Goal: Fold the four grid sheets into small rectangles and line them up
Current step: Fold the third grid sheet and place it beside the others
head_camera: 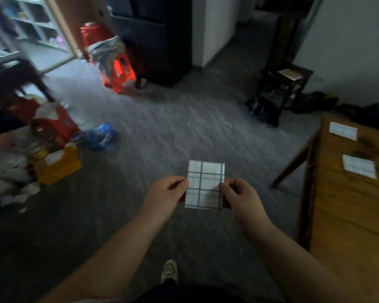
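A white sheet with blue grid lines (204, 184), folded to a small upright rectangle, is held in the air above the grey floor. My left hand (165, 193) pinches its left edge and my right hand (239, 194) pinches its right edge. Two folded grid sheets lie on the wooden table (348, 215) at the right: one farther away (343, 130), one nearer (359, 166), apart from each other.
The table's edge and leg stand just right of my right arm. A dark stool (284, 84) with a paper on it stands behind. Red plastic stools (116, 71) and a heap of boxes and bags (42, 149) fill the left. My shoe (169, 271) shows below.
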`<act>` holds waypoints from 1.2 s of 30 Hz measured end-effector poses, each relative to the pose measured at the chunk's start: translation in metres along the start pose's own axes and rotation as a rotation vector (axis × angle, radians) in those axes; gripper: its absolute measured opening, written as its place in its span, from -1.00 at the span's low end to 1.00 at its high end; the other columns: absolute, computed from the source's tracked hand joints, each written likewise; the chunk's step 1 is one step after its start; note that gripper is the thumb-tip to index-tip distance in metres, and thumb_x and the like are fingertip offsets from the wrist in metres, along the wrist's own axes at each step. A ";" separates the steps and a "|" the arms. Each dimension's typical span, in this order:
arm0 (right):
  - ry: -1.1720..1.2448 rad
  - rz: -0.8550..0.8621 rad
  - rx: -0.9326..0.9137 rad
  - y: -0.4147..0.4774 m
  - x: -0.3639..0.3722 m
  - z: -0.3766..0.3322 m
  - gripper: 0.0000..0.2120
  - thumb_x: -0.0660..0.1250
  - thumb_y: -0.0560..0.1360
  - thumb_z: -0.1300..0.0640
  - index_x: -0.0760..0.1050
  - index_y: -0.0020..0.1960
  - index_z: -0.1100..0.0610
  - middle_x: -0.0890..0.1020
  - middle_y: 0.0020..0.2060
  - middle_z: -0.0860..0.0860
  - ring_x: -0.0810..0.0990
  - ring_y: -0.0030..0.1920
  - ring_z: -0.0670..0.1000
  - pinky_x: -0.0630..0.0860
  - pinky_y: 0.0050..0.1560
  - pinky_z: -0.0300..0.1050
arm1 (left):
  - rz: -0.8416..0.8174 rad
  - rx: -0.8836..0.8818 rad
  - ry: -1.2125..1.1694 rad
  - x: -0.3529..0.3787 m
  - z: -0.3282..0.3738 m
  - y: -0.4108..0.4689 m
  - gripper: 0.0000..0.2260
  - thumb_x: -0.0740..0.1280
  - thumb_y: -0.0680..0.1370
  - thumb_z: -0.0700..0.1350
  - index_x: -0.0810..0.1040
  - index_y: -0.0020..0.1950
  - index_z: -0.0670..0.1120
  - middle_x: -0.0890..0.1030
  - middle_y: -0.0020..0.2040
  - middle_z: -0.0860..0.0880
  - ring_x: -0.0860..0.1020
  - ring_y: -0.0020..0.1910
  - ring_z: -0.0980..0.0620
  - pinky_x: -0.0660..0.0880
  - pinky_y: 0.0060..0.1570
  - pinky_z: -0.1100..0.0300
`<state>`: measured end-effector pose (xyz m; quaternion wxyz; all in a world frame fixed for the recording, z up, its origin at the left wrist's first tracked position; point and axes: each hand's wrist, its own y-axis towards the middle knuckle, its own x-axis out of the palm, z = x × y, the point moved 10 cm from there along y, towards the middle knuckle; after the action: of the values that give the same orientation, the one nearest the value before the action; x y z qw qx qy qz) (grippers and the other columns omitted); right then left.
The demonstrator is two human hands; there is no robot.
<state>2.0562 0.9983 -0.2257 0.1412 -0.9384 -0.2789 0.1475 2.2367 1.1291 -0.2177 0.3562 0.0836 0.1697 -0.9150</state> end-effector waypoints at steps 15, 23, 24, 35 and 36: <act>0.228 0.591 0.199 0.106 -0.187 0.016 -0.89 0.34 0.61 0.07 0.57 -0.05 0.08 0.67 -0.16 0.07 0.67 -0.11 0.09 0.65 -0.02 0.05 | -0.684 0.065 0.143 0.270 0.105 0.181 -0.93 0.35 0.62 -0.19 0.61 -0.03 -0.14 0.71 -0.16 -0.08 0.69 -0.15 -0.05 0.65 -0.09 0.04; 0.393 0.767 0.285 0.144 -0.344 0.072 -0.93 0.34 0.60 0.06 0.57 0.00 0.04 0.66 -0.13 0.03 0.65 -0.14 0.01 0.62 -0.10 -0.04 | -0.966 0.118 0.371 0.491 0.142 0.213 -0.92 0.35 0.62 -0.12 0.62 0.07 -0.07 0.70 -0.02 -0.12 0.69 -0.05 -0.06 0.65 -0.03 0.00; 0.412 0.796 0.314 0.145 -0.359 0.080 -0.93 0.34 0.60 0.05 0.57 0.00 0.03 0.67 -0.13 0.03 0.66 -0.12 0.02 0.65 -0.07 0.00 | -0.997 0.108 0.391 0.514 0.145 0.212 -0.90 0.35 0.62 -0.13 0.61 0.11 -0.08 0.70 -0.01 -0.10 0.69 -0.05 -0.04 0.66 -0.03 0.03; 0.629 1.080 0.543 0.114 -0.435 0.175 -0.91 0.38 0.57 0.09 0.54 0.07 0.01 0.67 -0.02 -0.02 0.68 -0.02 -0.03 0.67 -0.02 -0.01 | -1.387 0.140 0.693 0.702 0.126 0.159 -0.87 0.36 0.60 -0.20 0.62 0.14 -0.10 0.69 -0.02 -0.09 0.65 -0.14 0.04 0.55 -0.27 0.24; 0.640 1.110 0.560 0.111 -0.437 0.182 -0.90 0.39 0.56 0.09 0.54 0.07 0.00 0.67 -0.02 -0.02 0.68 -0.02 -0.03 0.68 -0.01 0.00 | -1.428 0.150 0.723 0.715 0.120 0.154 -0.86 0.37 0.60 -0.20 0.62 0.15 -0.10 0.70 -0.01 -0.07 0.65 -0.11 0.04 0.56 -0.23 0.23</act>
<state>1.6947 0.6954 -0.3450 0.3568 -0.8677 0.3456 -0.0192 1.8141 0.5331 -0.3407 -0.3987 0.2697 0.2250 -0.8471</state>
